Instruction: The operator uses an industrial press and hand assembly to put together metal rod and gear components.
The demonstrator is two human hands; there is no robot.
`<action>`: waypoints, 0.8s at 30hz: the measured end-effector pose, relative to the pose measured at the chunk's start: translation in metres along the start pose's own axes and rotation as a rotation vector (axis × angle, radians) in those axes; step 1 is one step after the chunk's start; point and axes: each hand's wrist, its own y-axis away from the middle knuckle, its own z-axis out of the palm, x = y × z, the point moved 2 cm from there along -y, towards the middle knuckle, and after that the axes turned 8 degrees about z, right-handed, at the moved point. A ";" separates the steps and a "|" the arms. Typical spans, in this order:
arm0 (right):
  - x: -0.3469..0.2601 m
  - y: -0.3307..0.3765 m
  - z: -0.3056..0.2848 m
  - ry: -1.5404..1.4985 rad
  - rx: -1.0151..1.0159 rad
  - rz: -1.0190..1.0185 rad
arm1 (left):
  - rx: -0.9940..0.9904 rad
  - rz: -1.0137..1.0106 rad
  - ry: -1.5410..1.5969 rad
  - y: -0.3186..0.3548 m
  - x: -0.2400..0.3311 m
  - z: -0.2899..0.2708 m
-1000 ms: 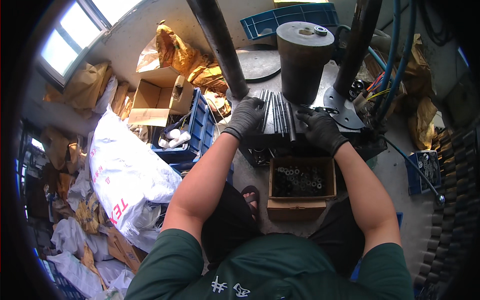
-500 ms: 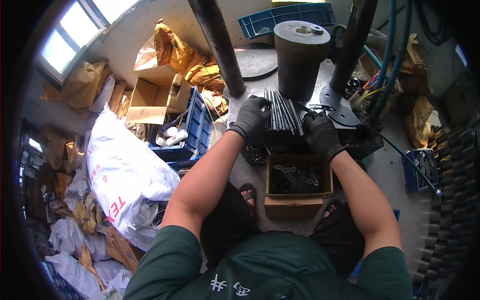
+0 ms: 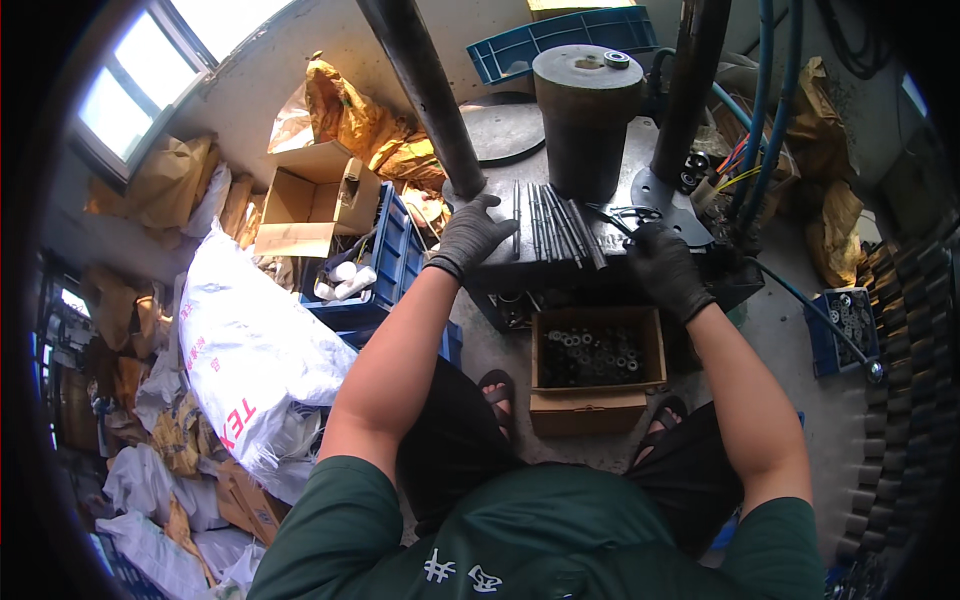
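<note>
My left hand, in a dark grey knit glove, is at the left end of the steel work surface, its index finger and thumb apart. The thumb side is against a single thin metal rod, which stands a little apart from the others. Several similar metal rods lie side by side just to its right. My right hand, gloved too, is by the front right edge with its fingers bent and partly hidden. Its fingertips meet dark pliers; whether they grip them I cannot make out.
A thick metal cylinder bearing a small bearing ring rises behind the rods, between two dark posts. Below the surface sits a cardboard box of small metal rings. Blue crates, an open carton and a white sack crowd the left.
My left hand has moved left, and one rod now lies apart from the bunch. My right hand has drawn right, away from the rods. The view has shifted slightly.
</note>
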 end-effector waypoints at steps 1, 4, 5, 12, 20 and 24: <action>0.001 0.002 -0.004 -0.127 -0.002 0.009 | 0.005 -0.004 -0.005 0.002 0.001 0.000; -0.001 0.006 -0.016 -0.272 -0.005 0.046 | 0.013 0.074 -0.117 0.009 0.007 0.008; -0.001 0.007 -0.019 -0.289 -0.004 0.075 | 0.013 0.073 -0.118 0.008 0.007 0.009; 0.019 0.011 -0.026 -0.490 0.040 0.013 | 0.035 -0.006 -0.186 0.007 0.024 0.011; -0.007 0.026 -0.059 -1.159 -0.154 0.487 | 0.152 -0.190 1.066 0.017 0.030 -0.001; -0.019 0.032 -0.066 -1.295 -0.113 0.511 | -0.010 0.024 1.289 0.050 0.086 -0.009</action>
